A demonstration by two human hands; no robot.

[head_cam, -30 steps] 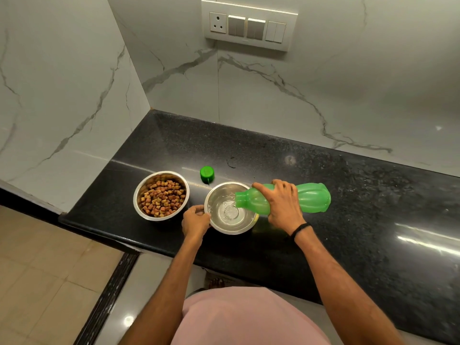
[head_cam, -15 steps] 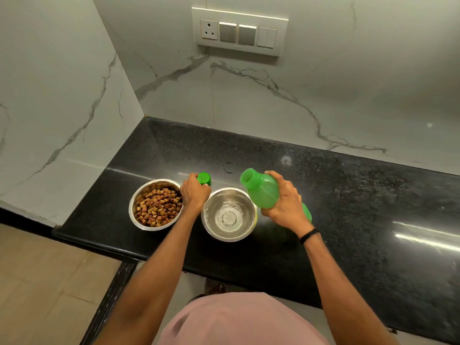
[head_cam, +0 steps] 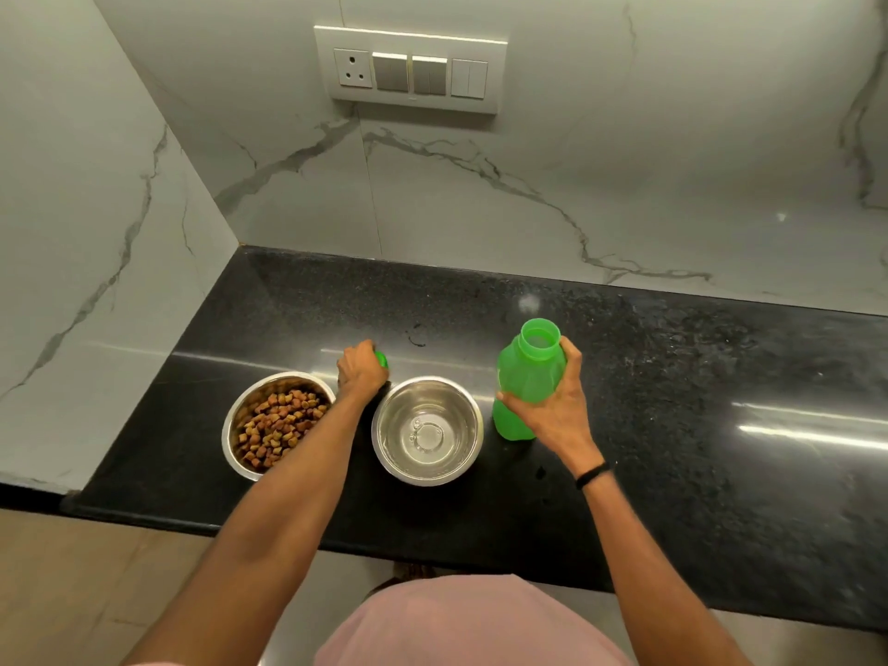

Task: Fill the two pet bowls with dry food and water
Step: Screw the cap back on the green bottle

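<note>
Farthest left on the tabletop [head_cam: 672, 401] stands the food bowl [head_cam: 242, 403]. It is round, polished steel with a thin rolled rim, and its wall mirrors the brown and tan dry food [head_cam: 278, 425] heaped inside. The pieces are small, blocky and matte, and they fill much of the basin.

Just behind the gap between the two bowls, the left grip [head_cam: 361, 372] is clenched over the green cap [head_cam: 382, 360]. Its fingers curl down around the cap, so only a sliver of glossy plastic shows at the right edge. The forearm crosses the near rim of the food bowl.

The water bowl [head_cam: 387, 415] sits just beside the first and is the same shiny steel shape. It holds a shallow pool of clear water [head_cam: 425, 435] with a few bubbles over its flat bottom ring.

To its right is the green bottle [head_cam: 526, 377], upright and uncapped, with its wide round mouth facing up. It is translucent plastic with a faceted shoulder, and its base is down at the tabletop, close to the water bowl but not touching it. The right grip [head_cam: 552, 406] is grasping the bottle, thumb on the left and fingers wrapped round the right side. A thin black wristband [head_cam: 592, 474] circles that wrist.

The tabletop is black speckled stone, glossy, with streaks of reflected light. The walls behind it are white marble [head_cam: 528, 185] with grey veins.
</note>
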